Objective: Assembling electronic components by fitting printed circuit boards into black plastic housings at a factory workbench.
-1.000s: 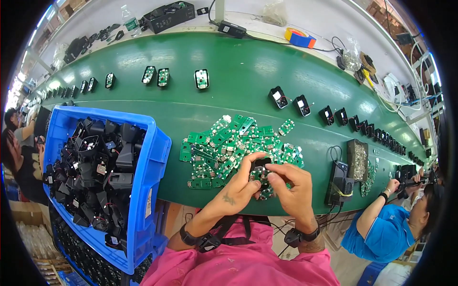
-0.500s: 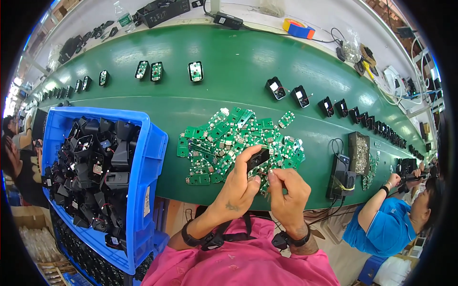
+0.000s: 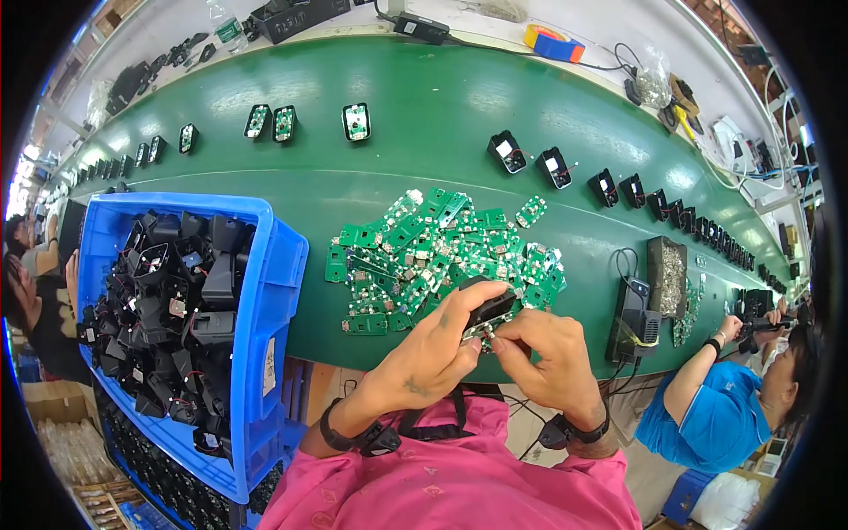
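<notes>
My left hand (image 3: 431,350) is closed round a small black plastic housing (image 3: 493,308), held tilted above the near edge of the pile. A pale edge of what looks like a circuit board shows below the housing, by my left thumb. Against that edge, the fingertips of my right hand (image 3: 555,360) are pinched together. Whatever they grip is too small and covered to name. Under and beyond both hands spreads a heap of green circuit boards (image 3: 424,252), with small metal and white components on them.
At left stands a blue crate (image 3: 275,291) full of black housings with wires. Housings with boards (image 3: 356,122) and open housings with wires (image 3: 555,168) line the green bench (image 3: 424,115). A black power device (image 3: 633,320) and a tray of small parts (image 3: 667,274) sit at right, near a co-worker in blue (image 3: 707,415).
The housing has come slightly lower and turned in my left hand, showing a pale edge beneath it. My right fingertips have moved in slightly left and down, closer against it.
</notes>
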Action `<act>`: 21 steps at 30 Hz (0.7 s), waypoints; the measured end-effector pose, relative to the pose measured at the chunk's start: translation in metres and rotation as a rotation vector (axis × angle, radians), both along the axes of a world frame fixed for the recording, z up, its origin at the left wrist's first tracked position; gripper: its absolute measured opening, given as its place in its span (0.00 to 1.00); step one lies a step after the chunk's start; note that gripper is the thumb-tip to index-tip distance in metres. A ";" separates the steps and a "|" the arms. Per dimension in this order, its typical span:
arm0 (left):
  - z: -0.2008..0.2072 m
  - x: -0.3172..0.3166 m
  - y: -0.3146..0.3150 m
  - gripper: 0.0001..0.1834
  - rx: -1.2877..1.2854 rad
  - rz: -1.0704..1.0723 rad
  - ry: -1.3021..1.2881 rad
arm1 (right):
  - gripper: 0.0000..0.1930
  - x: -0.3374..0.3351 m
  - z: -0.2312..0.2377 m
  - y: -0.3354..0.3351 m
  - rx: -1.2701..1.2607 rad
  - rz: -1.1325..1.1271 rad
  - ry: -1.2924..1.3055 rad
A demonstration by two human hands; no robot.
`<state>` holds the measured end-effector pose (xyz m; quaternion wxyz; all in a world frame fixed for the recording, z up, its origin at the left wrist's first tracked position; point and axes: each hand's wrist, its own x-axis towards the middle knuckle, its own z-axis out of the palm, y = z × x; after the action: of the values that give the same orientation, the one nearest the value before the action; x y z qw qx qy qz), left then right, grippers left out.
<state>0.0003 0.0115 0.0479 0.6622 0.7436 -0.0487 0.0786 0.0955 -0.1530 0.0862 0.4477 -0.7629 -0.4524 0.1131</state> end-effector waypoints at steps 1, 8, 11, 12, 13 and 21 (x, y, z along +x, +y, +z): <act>0.000 0.001 0.000 0.34 0.040 -0.001 -0.020 | 0.03 0.000 0.001 -0.001 -0.014 0.008 0.004; -0.003 0.001 -0.001 0.35 0.111 -0.004 -0.051 | 0.01 0.003 0.005 -0.002 -0.072 0.028 0.063; -0.001 -0.001 -0.002 0.36 0.164 -0.015 0.008 | 0.02 0.005 0.006 -0.001 -0.115 0.024 0.128; -0.001 -0.002 -0.003 0.36 0.165 -0.014 0.006 | 0.02 0.005 0.007 0.000 -0.130 0.016 0.132; -0.003 -0.003 -0.006 0.37 0.244 0.024 0.019 | 0.02 0.005 0.007 0.000 -0.144 0.010 0.137; -0.019 0.001 -0.013 0.35 0.444 0.105 0.097 | 0.03 -0.002 -0.019 0.008 -0.113 -0.091 0.022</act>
<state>0.0011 -0.0019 0.0290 0.4790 0.8755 0.0059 0.0643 0.0933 -0.1451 0.0671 0.4137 -0.8056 -0.4049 0.1265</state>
